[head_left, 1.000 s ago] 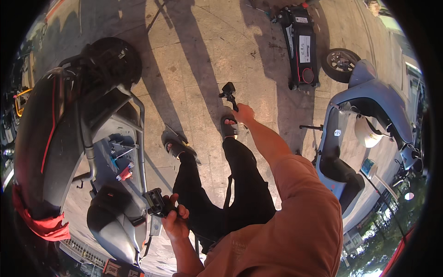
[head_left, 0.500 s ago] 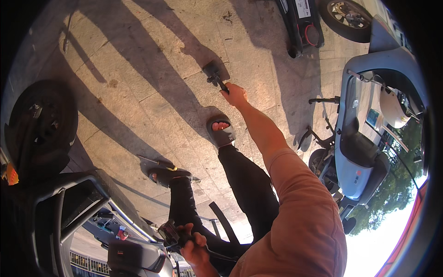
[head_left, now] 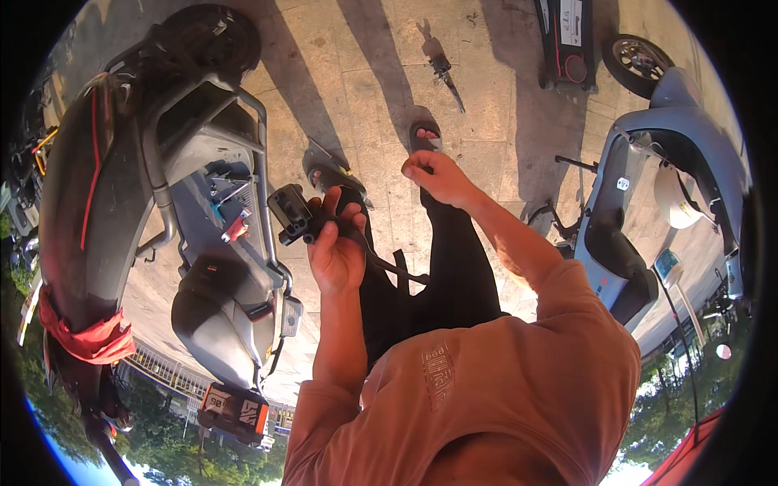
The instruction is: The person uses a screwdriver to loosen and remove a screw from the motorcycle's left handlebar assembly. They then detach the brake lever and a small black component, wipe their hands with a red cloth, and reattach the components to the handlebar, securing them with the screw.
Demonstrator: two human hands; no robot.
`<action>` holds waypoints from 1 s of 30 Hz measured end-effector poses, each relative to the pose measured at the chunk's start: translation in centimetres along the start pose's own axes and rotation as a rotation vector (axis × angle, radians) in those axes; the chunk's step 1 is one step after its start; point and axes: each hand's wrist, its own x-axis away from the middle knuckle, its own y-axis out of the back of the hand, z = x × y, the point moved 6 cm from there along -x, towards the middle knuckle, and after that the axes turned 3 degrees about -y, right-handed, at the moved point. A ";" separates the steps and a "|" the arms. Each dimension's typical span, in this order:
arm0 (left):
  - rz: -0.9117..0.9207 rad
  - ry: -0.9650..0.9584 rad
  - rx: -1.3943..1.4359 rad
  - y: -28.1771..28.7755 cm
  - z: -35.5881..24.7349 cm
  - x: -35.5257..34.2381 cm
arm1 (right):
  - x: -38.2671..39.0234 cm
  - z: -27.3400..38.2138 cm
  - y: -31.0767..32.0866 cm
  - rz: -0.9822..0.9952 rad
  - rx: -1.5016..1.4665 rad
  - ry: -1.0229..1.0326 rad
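My left hand [head_left: 336, 257], palm up with fingers curled, grips a black boxy device [head_left: 290, 212] by its mount. From the hand a dark strap [head_left: 377, 257] trails over my lap. My right hand [head_left: 443, 176] hangs over my right leg with its fingers folded in; nothing sticks out of it. Farther out, a black handled tool with a broad head [head_left: 440, 66] rests on the paving, apart from both hands. Beside my left foot lies a screwdriver [head_left: 331, 156] with a yellowish handle.
A dark scooter [head_left: 97, 178] with tubular bars and a red cloth [head_left: 89, 332] stands on the left; small tools lie on its footboard [head_left: 223, 206]. To the right is a light blue scooter [head_left: 596, 251]. A black and red machine part [head_left: 565, 44] and a wheel [head_left: 636, 65] are at the far right.
My right hand has let go of the black handled tool and drawn back toward me. My left hand has lifted the boxy device up and forward. The view has swung left.
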 end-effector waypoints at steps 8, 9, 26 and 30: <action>0.164 -0.321 -0.023 -14.9 -8.0 10.0 | 21.0 25.0 -12.3 0.090 0.674 0.470; 0.188 -0.352 -0.030 -16.3 -8.7 11.1 | 22.0 26.5 -12.6 0.069 0.715 0.517; -0.294 -0.554 -1.120 3.8 -20.3 18.4 | 26.0 48.3 -26.5 -0.075 1.227 1.029; -0.699 -0.673 -0.964 11.6 -32.3 23.9 | 23.1 53.8 -34.6 -0.113 1.361 0.996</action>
